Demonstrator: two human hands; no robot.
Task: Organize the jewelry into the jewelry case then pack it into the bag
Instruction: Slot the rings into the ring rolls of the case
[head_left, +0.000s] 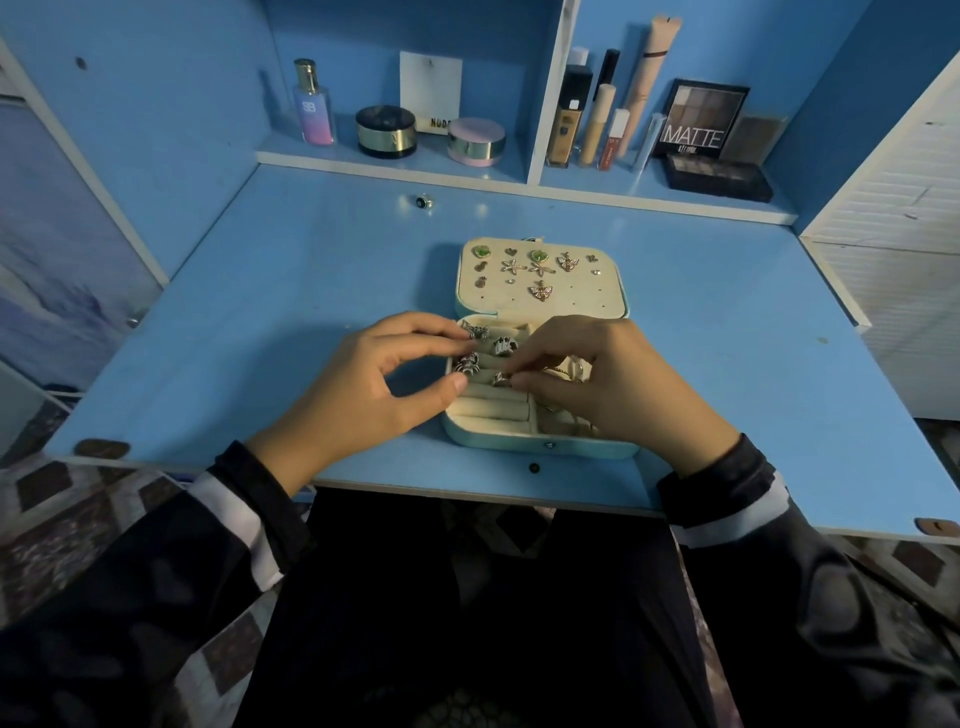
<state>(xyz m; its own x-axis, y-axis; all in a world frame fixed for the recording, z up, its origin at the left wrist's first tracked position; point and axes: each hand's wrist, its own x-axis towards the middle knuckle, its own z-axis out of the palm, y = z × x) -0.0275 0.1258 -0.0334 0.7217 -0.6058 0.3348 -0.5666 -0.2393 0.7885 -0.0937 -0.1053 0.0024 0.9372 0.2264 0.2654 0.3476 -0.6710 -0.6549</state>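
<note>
- Head view: the jewelry case (498, 440) lies open on the blue desk (311, 291) right in front of you, its base near the front edge and its lid (571, 304) laid flat behind it.
- Your right hand (618, 384) reaches over the base from the right with its fingers curled. The thumb and fingertips (524, 383) close together on a small silver ring (501, 379), which sits on the cream ring rolls (493, 410) in the left half of the base.
- Your left hand (384, 384) comes in from the left, index finger and thumb spread in a wide curve. The thumb tip lies at the case's left wall, and the index fingertip reaches the back-left corner, touching or just beside a ring there. You cannot tell whether it grasps anything.
- Three other rings (504, 344) sit in the rolls between your two hands.
- A gold chain (563, 370) shows under your right fingers in the right compartment.
- Earrings (540, 291) are pinned in rows across the lid's lining.
- One loose ring (424, 201) lies on the desk well behind the case, near the shelf.
- Cosmetics line the shelf, among them a perfume bottle (313, 104) and an eyeshadow palette (698, 119).
</note>
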